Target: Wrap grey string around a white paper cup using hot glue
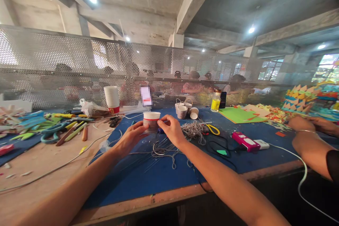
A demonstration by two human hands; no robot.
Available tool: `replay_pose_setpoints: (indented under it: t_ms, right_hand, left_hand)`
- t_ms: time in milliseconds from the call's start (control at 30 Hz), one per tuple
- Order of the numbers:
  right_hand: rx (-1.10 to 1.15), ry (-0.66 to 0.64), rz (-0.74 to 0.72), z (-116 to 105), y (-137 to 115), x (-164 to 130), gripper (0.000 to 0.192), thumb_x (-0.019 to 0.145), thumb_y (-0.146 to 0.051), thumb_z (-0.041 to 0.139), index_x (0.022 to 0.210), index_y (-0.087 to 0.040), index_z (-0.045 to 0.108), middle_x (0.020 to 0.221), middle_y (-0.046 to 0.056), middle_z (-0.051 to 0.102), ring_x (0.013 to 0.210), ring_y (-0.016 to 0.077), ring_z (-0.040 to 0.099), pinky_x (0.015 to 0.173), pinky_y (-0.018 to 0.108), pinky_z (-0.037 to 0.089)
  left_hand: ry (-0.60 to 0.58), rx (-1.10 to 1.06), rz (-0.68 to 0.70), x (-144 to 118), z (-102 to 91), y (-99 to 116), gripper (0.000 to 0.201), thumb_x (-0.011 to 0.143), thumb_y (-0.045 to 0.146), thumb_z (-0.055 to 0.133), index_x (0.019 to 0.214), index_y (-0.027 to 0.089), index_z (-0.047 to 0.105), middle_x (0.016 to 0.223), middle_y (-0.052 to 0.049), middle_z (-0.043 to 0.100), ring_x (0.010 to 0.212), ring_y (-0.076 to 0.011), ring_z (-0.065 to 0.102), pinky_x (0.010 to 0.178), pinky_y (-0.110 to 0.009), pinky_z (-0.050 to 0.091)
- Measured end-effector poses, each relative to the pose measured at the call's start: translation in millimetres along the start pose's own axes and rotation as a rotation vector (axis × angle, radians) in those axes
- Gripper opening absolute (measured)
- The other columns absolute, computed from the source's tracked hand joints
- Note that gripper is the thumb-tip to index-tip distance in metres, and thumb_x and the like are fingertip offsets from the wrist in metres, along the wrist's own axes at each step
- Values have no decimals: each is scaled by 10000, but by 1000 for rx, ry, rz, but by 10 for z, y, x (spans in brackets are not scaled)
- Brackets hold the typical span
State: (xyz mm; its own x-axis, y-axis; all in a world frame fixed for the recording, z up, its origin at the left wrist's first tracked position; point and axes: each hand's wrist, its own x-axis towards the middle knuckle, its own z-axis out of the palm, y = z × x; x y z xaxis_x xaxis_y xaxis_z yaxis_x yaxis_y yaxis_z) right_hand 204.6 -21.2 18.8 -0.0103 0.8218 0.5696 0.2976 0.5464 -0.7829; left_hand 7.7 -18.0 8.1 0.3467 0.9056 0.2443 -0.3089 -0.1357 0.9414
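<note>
Between my two hands, a paper cup (152,116) is held upright above the blue mat (127,187). Its rim is white with a red band, and grey cord appears wound around the lower part. My left hand (135,134) grips the cup's left side, fingers closed on it. On the right side, the thumb and fingers of my right hand (171,129) pinch the cup near the red band. Loose grey cord (173,155) lies on the mat below, running toward a tangled heap of cord (195,130). Several small cord-covered cups (182,111) stand behind, one tipped over.
White paper cups (111,99) are stacked behind on the left. Scissors (51,132) and sticks lie left. Yellow-handled scissors (213,129), a pink box (245,141), a yellow-labelled bottle (215,101) and green paper (238,114) are right. Another person's arm (307,137) reaches in far right.
</note>
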Motion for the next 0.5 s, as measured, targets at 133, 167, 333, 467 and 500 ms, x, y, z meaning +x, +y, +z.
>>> replay_pose_setpoints:
  t_ms: [133,167,333,467,500]
  right_hand:
    - [-26,-21,-55,43,-22,-43,143,892,-311,662,790,-213,644,834,-11,659,758,146,651,804,277,534]
    - [-36,-26,-63,55,-27,-55,140,891,-307,669,790,-213,647,838,-9,660,764,148,652,809,279,534]
    - [-59,-34,-77,88,-46,-95,137,896,-310,684,802,-214,659,845,2,681,797,162,660,817,284,537]
    - [-37,-39,-63,87,-46,-91,146,900,-308,671,789,-215,648,825,-1,677,794,163,667,804,277,542]
    - [-29,-39,-59,87,-45,-87,147,897,-304,669,782,-215,642,825,-3,673,790,161,670,797,274,544]
  left_hand:
    - [10,120,-7,-10,39,-15,560,802,453,816,1259,143,721,1344,-200,704,1230,-365,665,1104,-504,451]
    - [29,132,-13,-11,49,-18,579,781,470,831,1246,140,727,1321,-199,716,1211,-368,677,1098,-505,458]
    - [85,141,-28,-23,81,4,606,722,512,861,1186,136,758,1217,-181,768,1156,-371,707,1064,-496,502]
    - [43,135,-40,-49,98,52,558,758,494,837,1185,141,766,1196,-165,779,1151,-346,714,1061,-461,516]
    - [49,132,-43,-53,103,59,555,757,495,835,1177,138,769,1186,-165,782,1138,-342,720,1054,-456,522]
